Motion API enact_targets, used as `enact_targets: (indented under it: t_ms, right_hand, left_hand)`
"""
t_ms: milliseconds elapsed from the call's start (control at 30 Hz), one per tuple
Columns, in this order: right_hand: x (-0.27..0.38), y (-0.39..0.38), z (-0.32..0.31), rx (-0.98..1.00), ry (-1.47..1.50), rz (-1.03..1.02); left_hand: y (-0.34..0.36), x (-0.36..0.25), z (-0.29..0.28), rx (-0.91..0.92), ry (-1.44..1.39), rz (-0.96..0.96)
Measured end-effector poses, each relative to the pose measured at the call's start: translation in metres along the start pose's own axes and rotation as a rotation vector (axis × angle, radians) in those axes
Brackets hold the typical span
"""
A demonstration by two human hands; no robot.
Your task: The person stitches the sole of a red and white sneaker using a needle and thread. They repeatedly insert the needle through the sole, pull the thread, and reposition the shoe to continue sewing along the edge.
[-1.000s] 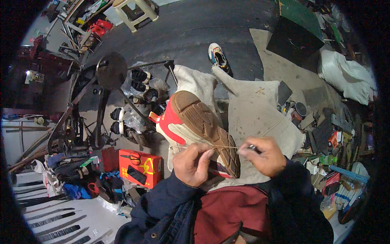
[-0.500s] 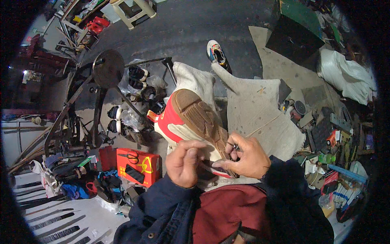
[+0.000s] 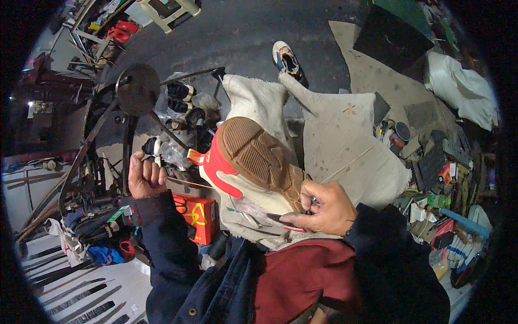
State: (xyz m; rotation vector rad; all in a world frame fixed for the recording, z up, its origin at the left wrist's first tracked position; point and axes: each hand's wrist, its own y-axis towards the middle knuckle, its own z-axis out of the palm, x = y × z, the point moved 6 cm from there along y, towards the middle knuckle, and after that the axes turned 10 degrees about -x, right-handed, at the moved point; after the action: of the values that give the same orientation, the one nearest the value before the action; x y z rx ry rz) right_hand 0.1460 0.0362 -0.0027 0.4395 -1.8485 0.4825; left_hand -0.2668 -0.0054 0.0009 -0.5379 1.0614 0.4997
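Observation:
A sneaker [image 3: 253, 151] lies with its brown patterned sole up, its red and cream side facing left, on a pale cloth [image 3: 342, 135] over my lap. My left hand [image 3: 145, 178] is out to the left of it, fingers curled round a pale thread [image 3: 190, 183] that stretches taut toward the shoe. My right hand [image 3: 326, 208] is at the sole's right edge, closed on a small metal tool that is mostly hidden by the fingers, with a loop of thread beside it.
A black iron machine [image 3: 135, 89] stands at left, near bagged shoes [image 3: 181, 92] and a red box [image 3: 199, 221]. Ahead are a sneaker [image 3: 286, 56], a plastic stool [image 3: 164, 13], a green box [image 3: 394, 32] and a white sack [image 3: 458, 89]. Assorted tools [image 3: 450, 173] lie at right.
My left hand has moved from the shoe far out to the left, drawing thread with it. My right hand has moved left onto the sole's edge and stayed there.

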Motion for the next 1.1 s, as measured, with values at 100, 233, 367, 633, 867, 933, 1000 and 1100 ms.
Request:
enact_targets:
  t_ms: [100, 233, 367, 633, 867, 933, 1000, 1100]
  right_hand:
    - [0.001, 0.000, 0.000, -0.018, -0.016, -0.028]
    - [0.004, 0.000, 0.003, -0.088, 0.014, -0.076]
    - [0.000, 0.003, 0.008, -0.102, 0.050, -0.079]
    - [-0.003, 0.005, 0.011, -0.034, -0.075, -0.092]
    - [-0.005, 0.003, 0.001, -0.080, 0.076, -0.016]
    - [-0.006, 0.001, -0.003, -0.071, 0.127, 0.035]
    - [-0.005, 0.000, -0.006, -0.063, 0.103, 0.046]
    - [-0.004, -0.003, -0.011, -0.072, 0.111, 0.063]
  left_hand:
    - [0.037, -0.002, -0.042, -0.182, 0.069, 0.011]
    - [0.066, 0.003, -0.089, -0.293, 0.082, -0.087]
    - [0.072, 0.028, -0.131, -0.443, 0.225, -0.134]
    - [0.082, 0.083, -0.173, -0.592, 0.266, -0.320]
    - [0.062, 0.044, -0.131, -0.356, 0.302, -0.300]
    - [0.052, 0.016, -0.103, -0.268, 0.669, -0.201]
    - [0.029, -0.011, -0.067, -0.261, 1.196, 0.030]
    - [-0.025, -0.019, 0.024, -0.067, 0.960, 0.604]
